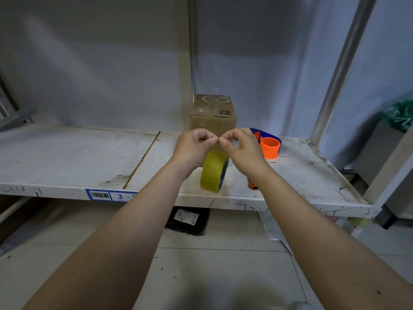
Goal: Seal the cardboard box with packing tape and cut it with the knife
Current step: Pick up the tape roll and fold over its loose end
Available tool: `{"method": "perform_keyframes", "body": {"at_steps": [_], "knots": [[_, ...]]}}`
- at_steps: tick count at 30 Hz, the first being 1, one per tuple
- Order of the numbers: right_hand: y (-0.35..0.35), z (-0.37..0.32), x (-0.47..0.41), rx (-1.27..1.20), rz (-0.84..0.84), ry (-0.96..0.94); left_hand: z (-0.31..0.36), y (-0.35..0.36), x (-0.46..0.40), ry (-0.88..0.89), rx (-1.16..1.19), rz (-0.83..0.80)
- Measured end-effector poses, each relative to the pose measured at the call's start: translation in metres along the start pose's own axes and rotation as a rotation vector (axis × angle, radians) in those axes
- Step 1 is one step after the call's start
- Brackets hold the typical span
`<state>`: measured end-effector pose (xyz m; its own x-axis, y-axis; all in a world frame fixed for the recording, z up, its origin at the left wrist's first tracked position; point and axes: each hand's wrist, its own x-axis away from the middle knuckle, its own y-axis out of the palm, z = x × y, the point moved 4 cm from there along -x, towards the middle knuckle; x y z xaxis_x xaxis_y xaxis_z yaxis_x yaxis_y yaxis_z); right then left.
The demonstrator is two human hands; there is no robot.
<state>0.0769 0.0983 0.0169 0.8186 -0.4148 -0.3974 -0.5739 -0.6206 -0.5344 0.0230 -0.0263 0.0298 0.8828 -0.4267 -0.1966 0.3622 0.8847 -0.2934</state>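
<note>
A small brown cardboard box (pixel 213 115) stands at the back of the white shelf (pixel 78 157), flaps closed. In front of it a yellowish roll of packing tape (pixel 213 172) stands on edge near the shelf's front. My left hand (pixel 193 146) and my right hand (pixel 242 148) meet just above the roll, thumbs and forefingers pinched together on what looks like the tape's free end. A small orange piece (pixel 252 185), possibly the knife, peeks out under my right forearm; most of it is hidden.
An orange and blue tape dispenser (pixel 268 146) sits right of the box. A shelf upright (pixel 185 63) rises behind the box. A black parcel (pixel 187 220) lies on the tiled floor under the shelf. A green bundle (pixel 400 113) is at far right.
</note>
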Motion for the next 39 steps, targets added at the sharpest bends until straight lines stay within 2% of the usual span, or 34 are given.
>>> {"method": "perform_keyframes", "body": {"at_steps": [3,7,9,11,13,15,18,23,29,31,33,35,37,39], "knots": [[-0.002,0.000,-0.001,0.019,0.021,-0.036,-0.003,-0.001,0.000,-0.027,0.096,-0.013],[-0.002,0.003,-0.001,-0.023,0.081,-0.003,-0.018,-0.006,-0.004,-0.221,0.307,0.102],[0.000,0.004,-0.001,-0.015,0.081,0.009,-0.030,0.001,0.000,-0.373,0.209,0.034],[0.001,0.005,-0.001,-0.003,0.084,0.012,-0.039,0.012,0.007,-0.453,0.162,-0.121],[0.000,0.005,-0.002,0.005,0.097,0.015,-0.042,0.022,0.010,-0.410,0.226,-0.201],[-0.003,0.006,-0.004,0.010,0.116,0.036,-0.043,0.027,0.007,-0.338,0.302,-0.190],[-0.009,0.012,-0.009,0.027,0.175,0.086,-0.041,0.030,0.002,-0.269,0.286,-0.173],[-0.012,0.023,-0.013,0.064,0.216,0.171,-0.033,0.035,-0.003,-0.236,0.227,-0.206],[-0.018,0.046,-0.010,-0.113,0.331,0.407,-0.042,0.040,-0.004,-0.246,0.258,-0.146],[-0.016,0.047,-0.006,-0.240,0.274,0.502,-0.043,0.042,-0.007,-0.241,0.289,-0.111],[-0.011,0.043,0.003,-0.340,0.111,0.566,-0.043,0.047,-0.011,-0.235,0.313,-0.095],[-0.008,0.043,0.008,-0.342,0.009,0.488,-0.041,0.056,-0.013,-0.237,0.337,-0.108],[-0.011,0.049,0.009,-0.288,0.029,0.408,-0.038,0.069,-0.015,-0.251,0.381,-0.132],[-0.016,0.060,0.005,-0.216,0.068,0.413,-0.037,0.084,-0.016,-0.280,0.408,-0.158]]}}
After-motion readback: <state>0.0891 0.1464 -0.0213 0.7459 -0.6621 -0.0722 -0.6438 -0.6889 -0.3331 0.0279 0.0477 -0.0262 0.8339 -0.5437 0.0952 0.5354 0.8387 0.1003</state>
